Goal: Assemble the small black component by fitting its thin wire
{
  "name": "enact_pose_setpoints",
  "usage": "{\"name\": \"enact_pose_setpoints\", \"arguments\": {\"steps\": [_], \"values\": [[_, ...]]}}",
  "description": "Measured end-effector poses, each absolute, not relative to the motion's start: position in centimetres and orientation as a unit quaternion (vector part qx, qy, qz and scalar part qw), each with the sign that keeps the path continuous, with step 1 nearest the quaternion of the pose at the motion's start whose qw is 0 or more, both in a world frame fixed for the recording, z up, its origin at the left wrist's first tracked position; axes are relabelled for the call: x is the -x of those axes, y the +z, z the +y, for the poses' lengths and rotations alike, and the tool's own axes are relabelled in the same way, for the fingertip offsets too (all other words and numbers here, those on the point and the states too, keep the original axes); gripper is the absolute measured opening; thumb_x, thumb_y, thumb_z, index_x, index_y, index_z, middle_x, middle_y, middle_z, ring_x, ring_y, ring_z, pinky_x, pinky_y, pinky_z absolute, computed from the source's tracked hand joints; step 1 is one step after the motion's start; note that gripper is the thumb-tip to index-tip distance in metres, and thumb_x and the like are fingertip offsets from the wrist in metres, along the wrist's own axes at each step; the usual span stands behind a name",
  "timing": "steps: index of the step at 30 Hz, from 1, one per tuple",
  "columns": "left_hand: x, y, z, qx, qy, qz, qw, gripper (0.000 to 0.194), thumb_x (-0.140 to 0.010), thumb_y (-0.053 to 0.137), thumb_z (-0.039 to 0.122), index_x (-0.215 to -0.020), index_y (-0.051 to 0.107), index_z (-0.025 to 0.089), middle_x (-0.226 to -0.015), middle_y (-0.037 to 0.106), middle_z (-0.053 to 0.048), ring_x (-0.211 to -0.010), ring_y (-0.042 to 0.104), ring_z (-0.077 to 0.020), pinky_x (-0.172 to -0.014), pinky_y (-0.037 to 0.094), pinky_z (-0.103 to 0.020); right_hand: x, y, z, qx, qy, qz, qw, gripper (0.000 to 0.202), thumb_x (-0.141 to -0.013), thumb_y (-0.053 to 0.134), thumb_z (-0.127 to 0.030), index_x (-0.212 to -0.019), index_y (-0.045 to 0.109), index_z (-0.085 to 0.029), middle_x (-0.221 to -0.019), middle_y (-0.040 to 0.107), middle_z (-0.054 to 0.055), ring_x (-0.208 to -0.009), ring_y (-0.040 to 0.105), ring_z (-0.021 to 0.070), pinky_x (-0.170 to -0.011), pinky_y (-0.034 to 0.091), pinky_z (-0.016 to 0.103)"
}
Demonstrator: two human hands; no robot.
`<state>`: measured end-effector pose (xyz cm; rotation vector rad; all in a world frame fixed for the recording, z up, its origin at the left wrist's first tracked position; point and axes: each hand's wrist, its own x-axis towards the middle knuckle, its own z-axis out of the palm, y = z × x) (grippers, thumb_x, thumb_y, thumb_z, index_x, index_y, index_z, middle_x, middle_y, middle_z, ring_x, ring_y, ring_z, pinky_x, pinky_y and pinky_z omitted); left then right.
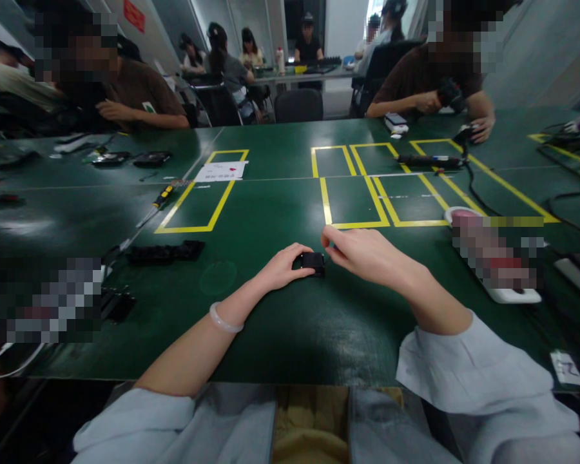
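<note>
My left hand (290,266) grips a small black block-shaped part (313,261) by its left side, thumb along the near edge and fingers on the far edge. The part is low over the green table, and whether it rests on the surface I cannot tell. Just to its right, my right hand (360,252) is raised, its fingers curled in and pressed together. Whatever those fingers may hold is hidden or too small to make out.
Yellow tape outlines (360,225) mark the green table (270,341). Black strip-like parts (165,252) and a yellow-black screwdriver (164,196) lie left. On the right are a white-rimmed phone-like object (495,261), a black rod-like tool (430,161) and cables. Co-workers sit across the table.
</note>
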<state>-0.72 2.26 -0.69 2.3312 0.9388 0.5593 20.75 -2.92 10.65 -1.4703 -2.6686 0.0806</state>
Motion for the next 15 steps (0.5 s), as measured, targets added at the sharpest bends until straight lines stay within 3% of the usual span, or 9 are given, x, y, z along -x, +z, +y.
{"name": "enact_pose_setpoints", "arguments": {"steps": [8,15], "values": [[0.7,-0.67,2.29,-0.869,0.207,0.352,0.278,0.039,-0.082,0.063,0.042,-0.114,0.056,0.022,-0.107,0.06,-0.004,-0.099,0.058,-0.022,-0.087,0.045,-0.034,-20.64,10.73,-2.99,0.496,0.014,-0.867,0.047,0.027,-0.096,0.035,-0.042,-0.102,0.05,-0.02,-0.076,0.066,0.003,-0.067,0.061,0.0179,-0.052,0.021,0.026],[0.69,-0.64,2.3,-0.867,0.207,0.356,0.28,0.039,-0.082,0.063,0.043,-0.114,0.055,0.022,-0.106,0.06,-0.005,-0.099,0.058,-0.0227,-0.088,0.045,-0.036,-20.7,10.59,-2.79,0.501,0.01,-0.864,0.049,0.026,-0.096,0.037,-0.041,-0.102,0.051,-0.02,-0.078,0.067,0.003,-0.07,0.062,0.0188,-0.053,0.022,0.026]]}}
